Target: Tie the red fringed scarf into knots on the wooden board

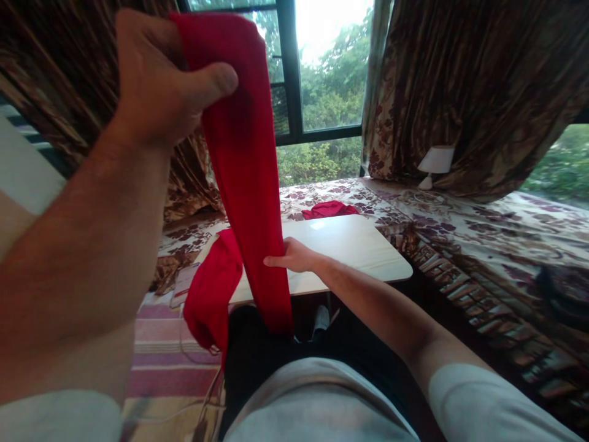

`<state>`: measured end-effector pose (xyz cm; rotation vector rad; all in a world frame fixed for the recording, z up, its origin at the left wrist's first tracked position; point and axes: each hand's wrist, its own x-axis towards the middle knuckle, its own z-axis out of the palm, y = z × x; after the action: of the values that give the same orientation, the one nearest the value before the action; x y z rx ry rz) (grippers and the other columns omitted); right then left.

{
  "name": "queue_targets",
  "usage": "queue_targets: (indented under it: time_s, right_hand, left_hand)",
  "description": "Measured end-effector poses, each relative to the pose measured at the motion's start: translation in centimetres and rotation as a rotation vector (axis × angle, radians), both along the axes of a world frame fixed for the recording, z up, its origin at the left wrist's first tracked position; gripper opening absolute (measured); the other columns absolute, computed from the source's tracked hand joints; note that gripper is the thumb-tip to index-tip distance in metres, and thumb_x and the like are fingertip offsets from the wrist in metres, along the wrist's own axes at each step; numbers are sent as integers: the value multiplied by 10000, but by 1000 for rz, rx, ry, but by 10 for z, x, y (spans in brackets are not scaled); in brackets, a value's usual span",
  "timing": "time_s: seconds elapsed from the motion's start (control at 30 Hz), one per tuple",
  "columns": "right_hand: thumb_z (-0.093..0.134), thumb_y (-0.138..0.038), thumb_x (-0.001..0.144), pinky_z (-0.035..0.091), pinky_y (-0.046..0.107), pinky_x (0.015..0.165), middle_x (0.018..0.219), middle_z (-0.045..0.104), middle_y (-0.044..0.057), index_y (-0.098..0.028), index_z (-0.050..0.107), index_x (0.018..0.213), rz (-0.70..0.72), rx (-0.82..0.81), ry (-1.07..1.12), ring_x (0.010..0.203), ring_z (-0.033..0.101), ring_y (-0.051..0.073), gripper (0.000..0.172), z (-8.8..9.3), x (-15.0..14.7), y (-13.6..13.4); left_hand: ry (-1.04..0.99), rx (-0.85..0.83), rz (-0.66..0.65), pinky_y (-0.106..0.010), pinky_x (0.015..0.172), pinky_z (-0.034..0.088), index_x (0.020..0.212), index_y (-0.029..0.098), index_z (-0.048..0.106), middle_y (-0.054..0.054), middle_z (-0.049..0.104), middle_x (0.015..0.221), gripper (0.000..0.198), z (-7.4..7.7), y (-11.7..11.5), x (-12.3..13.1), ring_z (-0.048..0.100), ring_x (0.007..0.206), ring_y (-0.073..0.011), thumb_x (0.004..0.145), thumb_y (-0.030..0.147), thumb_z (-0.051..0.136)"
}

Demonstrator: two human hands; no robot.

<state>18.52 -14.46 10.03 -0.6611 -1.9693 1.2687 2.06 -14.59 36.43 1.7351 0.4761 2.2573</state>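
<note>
A long strip of folded red cloth [251, 184] hangs down in front of me, from high at upper left to my lap. My left hand [156, 80] is raised and grips its top end, thumb across the front and fingers behind. Lower down, my right hand [294, 256] pinches the right edge of the strip, thumb in front. A second piece of red cloth [211, 294], bunched up, drapes over the left end of the small pale table [350, 245]. What kind of cloth item the strip is, I cannot tell.
More red cloth [334, 209] lies past the table's far edge on the floral cover [396, 209]. A small white lamp [436, 161] stands at the back right by the curtain [423, 80]. A cable [181, 337] runs over the striped surface [156, 350] at lower left.
</note>
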Motion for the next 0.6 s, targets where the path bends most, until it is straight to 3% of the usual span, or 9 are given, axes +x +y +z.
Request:
queue_targets:
  time_s: [0.07,0.13,0.23,0.3,0.37,0.43,0.6]
  right_hand:
    - [776,-349,744,513,263,710,838,747,15,-141,775,949,-89,38,-69,775,668,176,292,1,-3,-2]
    - [790,-292,716,508,252,682,801,738,5,-143,776,907,-136,42,-101,750,663,169,243,2,-4,-2]
    - [861,-287,615,539,281,710,837,749,13,-141,771,907,-74,-53,21,782,675,188,339,5,0,-2]
    - [911,-319,533,566,325,762,885,760,26,-142,768,916,13,-150,161,814,689,206,445,11,4,0]
    - [939,-354,488,581,355,802,910,764,34,-149,763,908,91,-212,300,825,699,212,499,22,8,2]
    - [944,-397,493,588,361,818,919,762,37,-157,754,906,142,-203,412,836,706,212,514,41,9,3]
    - [861,-434,671,589,345,828,927,727,25,-133,702,1017,76,19,485,922,710,208,485,109,5,7]
  left_hand:
    - [66,-7,43,-425,842,611,1023,299,683,-36,692,943,173,-7,-11,2,608,1246,-276,875,336,602]
    - [255,-34,111,-394,824,601,867,316,697,-41,694,848,54,-6,-20,-2,627,1213,-272,814,312,687]
    - [676,-17,272,-345,784,572,647,291,654,-41,653,733,163,-1,-28,-11,665,1116,-260,716,239,793]
    - [854,101,383,-330,767,556,605,260,641,-14,590,681,205,0,-31,-12,680,1004,-238,703,272,821]
    - [873,225,407,-327,740,549,630,259,666,7,550,659,189,-3,-32,-8,674,857,-205,732,322,812]
    - [788,282,314,-327,675,542,688,282,712,18,564,662,120,-9,-30,-2,647,727,-178,760,323,799]
    - [600,236,100,-309,548,483,757,277,775,42,608,656,54,-27,-15,10,604,621,-144,732,302,817]
